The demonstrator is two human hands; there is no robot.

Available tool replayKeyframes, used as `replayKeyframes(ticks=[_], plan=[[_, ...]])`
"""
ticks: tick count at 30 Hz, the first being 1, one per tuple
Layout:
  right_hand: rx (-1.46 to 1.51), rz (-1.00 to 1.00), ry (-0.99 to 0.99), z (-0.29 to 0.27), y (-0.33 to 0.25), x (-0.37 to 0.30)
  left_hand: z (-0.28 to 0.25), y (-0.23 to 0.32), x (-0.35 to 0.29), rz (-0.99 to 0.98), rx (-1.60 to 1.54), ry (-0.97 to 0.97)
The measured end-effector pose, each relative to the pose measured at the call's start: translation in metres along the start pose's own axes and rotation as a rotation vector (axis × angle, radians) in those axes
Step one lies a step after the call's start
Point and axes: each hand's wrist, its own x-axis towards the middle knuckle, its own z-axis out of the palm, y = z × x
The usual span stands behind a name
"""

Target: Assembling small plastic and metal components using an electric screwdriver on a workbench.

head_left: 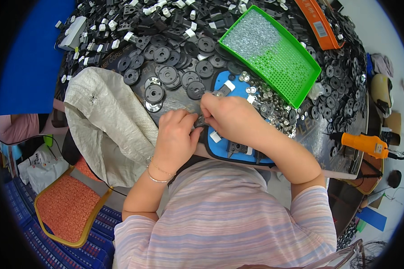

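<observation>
My left hand is closed, its thumb and fingertips pinching a small dark part at the table's near edge. Close against it, my right hand is also closed, with the fingers curled down over the same spot. They hide most of the part and whatever else they grip. Beneath my right hand lies a blue mat. Black pieces with white tips rest on the mat, and another white-tipped piece sits just beyond my right knuckles. Round black discs lie stacked beyond my left hand.
A green tray of small silvery pieces stands at the far right, with shiny metal parts beside it. Black white-tipped parts heap across the back. A pale woven sack drapes at left; an orange electric screwdriver lies right.
</observation>
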Motion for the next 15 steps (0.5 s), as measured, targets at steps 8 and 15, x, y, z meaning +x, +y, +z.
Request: replayKeyframes(ticks=[8,15], plan=[[-0.014,-0.050,0.045,-0.0012,-0.0021,0.0004,0.0023,-0.0014,-0.0010,0.000,-0.014,0.001],[-0.101,-0.068,0.033,-0.0028,-0.0065,0.0013,0.0022,-0.0022,-0.0013,-0.006,-0.022,-0.002]])
